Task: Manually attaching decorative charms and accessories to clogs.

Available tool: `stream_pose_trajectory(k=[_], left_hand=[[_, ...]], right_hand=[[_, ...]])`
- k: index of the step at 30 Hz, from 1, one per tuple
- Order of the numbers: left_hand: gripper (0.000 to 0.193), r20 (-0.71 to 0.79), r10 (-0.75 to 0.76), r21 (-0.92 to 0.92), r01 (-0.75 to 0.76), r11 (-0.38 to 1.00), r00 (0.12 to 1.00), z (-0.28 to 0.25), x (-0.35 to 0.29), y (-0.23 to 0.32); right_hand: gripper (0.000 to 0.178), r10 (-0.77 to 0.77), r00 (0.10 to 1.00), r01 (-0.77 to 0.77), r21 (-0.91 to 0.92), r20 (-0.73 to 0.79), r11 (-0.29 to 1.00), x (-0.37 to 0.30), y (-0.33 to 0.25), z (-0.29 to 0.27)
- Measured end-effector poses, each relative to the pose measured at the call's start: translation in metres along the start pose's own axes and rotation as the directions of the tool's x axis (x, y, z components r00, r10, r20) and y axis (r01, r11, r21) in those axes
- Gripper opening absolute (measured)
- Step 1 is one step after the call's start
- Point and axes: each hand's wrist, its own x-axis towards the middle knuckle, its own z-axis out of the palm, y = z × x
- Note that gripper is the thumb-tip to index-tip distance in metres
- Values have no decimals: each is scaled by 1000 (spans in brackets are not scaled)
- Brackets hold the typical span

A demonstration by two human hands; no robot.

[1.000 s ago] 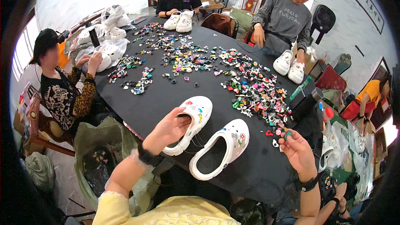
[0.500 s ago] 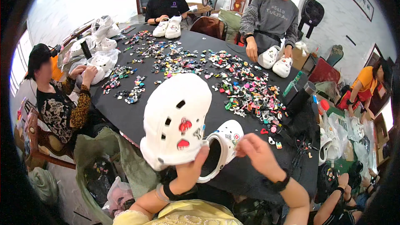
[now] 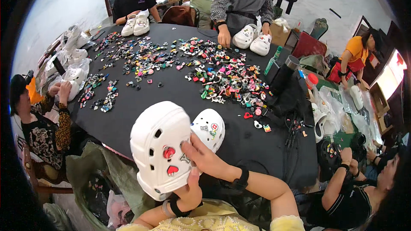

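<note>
My left hand (image 3: 188,190) holds a white clog (image 3: 160,147) up close to me, gripping it from below and behind. Two red heart charms and another small charm sit on its top. My right hand (image 3: 203,158) rests its fingers on the clog's right side, pressing at a small charm there. A second white clog (image 3: 209,128) with small charms lies on the black table (image 3: 171,94) just beyond my hands. A wide scatter of small colourful charms (image 3: 222,77) covers the table's middle and far part.
Several other people sit round the table: one on the left with white clogs, two at the far side with pairs of white clogs (image 3: 252,38), others at the right. A green sack (image 3: 94,175) stands at lower left. Bottles (image 3: 274,60) and bags crowd the right edge.
My left hand lifted one white clog off the table and brought it close to me. My right hand moved from the table's edge onto that clog. The other clog stayed on the table.
</note>
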Motion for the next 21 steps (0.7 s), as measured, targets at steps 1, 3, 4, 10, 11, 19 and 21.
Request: stream_pose_trajectory(k=[1,3,4,10,11,19,21], left_hand=[[59,5,-91,-38,91,995,996,2,1,0],[55,-15,-114,-88,113,990,993,8,5,0],[51,-20,-128,-25,127,992,992,9,7,1],[40,-121,-113,22,116,993,986,20,17,5],[38,-154,-144,0,145,989,978,21,18,8],[34,-195,-333,-215,291,932,922,23,35,25],[33,-203,-355,-240,305,921,912,21,40,25]], right_hand=[[48,23,1000,-23,60,-1,998,0,3,-4],[49,208,975,-214,-77,-77,974,-5,9,-14],[46,116,986,-130,-112,-121,985,-4,14,-15],[35,-273,925,178,-334,-264,926,4,38,-11],[35,-315,916,200,-397,-249,896,4,38,-10],[32,-313,897,179,-391,-312,903,4,40,-2],[31,-361,875,202,-437,-321,877,6,43,1]])
